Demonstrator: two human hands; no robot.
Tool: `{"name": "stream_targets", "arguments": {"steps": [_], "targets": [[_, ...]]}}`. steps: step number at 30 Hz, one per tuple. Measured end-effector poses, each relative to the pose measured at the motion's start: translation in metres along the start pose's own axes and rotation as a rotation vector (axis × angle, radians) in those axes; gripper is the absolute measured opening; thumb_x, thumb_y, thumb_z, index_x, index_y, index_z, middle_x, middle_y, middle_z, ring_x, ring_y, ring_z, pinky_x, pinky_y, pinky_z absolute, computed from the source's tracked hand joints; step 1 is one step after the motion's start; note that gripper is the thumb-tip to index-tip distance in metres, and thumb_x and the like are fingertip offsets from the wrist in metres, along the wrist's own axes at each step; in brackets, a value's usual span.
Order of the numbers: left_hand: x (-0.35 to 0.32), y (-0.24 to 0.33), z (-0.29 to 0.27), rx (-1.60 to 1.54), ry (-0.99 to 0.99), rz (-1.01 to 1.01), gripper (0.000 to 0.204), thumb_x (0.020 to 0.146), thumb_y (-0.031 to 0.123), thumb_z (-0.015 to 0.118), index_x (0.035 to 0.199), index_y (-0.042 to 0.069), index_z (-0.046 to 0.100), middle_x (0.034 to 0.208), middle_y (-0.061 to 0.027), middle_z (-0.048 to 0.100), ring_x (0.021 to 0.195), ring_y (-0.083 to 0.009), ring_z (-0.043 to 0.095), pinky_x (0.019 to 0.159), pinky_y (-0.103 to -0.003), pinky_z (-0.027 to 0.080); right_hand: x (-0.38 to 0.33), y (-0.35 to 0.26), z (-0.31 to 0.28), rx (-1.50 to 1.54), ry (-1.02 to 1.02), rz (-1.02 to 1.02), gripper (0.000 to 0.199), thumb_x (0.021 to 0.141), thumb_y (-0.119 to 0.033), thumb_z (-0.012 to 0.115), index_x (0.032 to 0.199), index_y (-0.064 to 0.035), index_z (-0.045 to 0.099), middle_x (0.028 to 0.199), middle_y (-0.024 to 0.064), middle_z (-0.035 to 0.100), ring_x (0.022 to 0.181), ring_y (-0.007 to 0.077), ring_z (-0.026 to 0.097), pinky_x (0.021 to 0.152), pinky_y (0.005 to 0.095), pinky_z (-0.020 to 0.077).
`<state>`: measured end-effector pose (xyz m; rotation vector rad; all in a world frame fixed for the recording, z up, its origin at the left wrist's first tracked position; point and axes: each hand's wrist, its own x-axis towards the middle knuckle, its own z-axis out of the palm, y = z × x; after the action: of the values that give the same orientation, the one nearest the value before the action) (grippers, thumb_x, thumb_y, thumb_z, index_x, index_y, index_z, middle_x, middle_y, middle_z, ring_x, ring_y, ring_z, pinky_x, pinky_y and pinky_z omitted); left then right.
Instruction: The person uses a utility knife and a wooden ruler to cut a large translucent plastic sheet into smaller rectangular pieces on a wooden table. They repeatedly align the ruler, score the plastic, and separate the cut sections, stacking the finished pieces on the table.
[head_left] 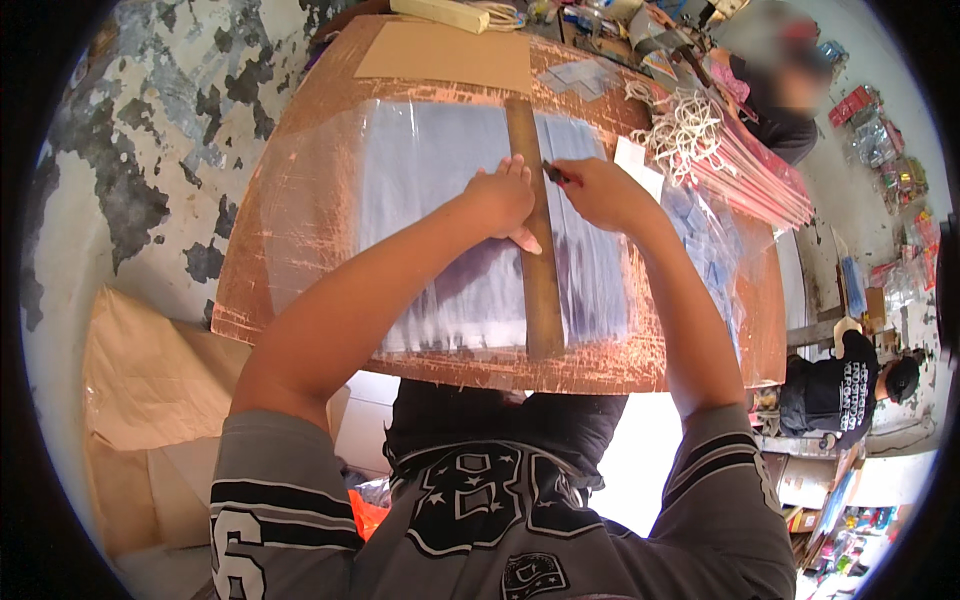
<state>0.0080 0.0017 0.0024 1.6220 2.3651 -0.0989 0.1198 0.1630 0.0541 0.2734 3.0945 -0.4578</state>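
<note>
A long, narrow brown straightedge [541, 300] lies lengthwise across a bluish, see-through plastic sheet [415, 160] on the worn wooden table. My left hand [505, 200] presses down on the straightedge around its middle, fingers stretched out and thumb apart. Just right of the same edge, my right hand [605, 195] is closed round a small cutter knife [558, 175] with black and red parts. The knife's tip is close to the straightedge; whether it touches the sheet, I cannot tell. Most of its handle is hidden in my fingers.
A brown cardboard piece [450, 58] lies at the table's far side. White cords [690, 130] and pink strips lie at the right, with clear plastic pieces [705, 235] nearer. One person [785, 90] is at the far right, another [840, 390] farther off. Brown paper [160, 370] stands left.
</note>
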Motion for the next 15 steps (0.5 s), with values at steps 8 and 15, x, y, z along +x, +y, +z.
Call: {"name": "stream_targets", "arguments": {"steps": [8,15], "targets": [[0.011,-0.003,0.005,-0.048,0.015,0.001,0.145,0.070,0.080,0.081,0.162,-0.016,0.024,0.176,-0.0325,0.011,0.164,-0.0430,0.019,0.122,-0.064,0.037,0.078,0.025,-0.010,0.040,0.350,0.024,0.028,0.096,-0.015,0.055,0.116,-0.0053,0.073,0.109,0.0276,0.073,0.105,0.0477,0.070,0.089,0.0564,0.0552],[0.001,0.001,-0.002,-0.014,-0.022,-0.005,0.144,0.073,0.077,0.081,0.163,-0.017,0.017,0.175,-0.0330,0.013,0.163,-0.0429,0.021,0.125,-0.059,0.037,0.101,0.029,0.012,0.021,0.253,0.051,0.033,0.092,-0.013,0.055,0.119,-0.0046,0.072,0.114,0.0271,0.074,0.106,0.0472,0.070,0.091,0.0557,0.0548]]}}
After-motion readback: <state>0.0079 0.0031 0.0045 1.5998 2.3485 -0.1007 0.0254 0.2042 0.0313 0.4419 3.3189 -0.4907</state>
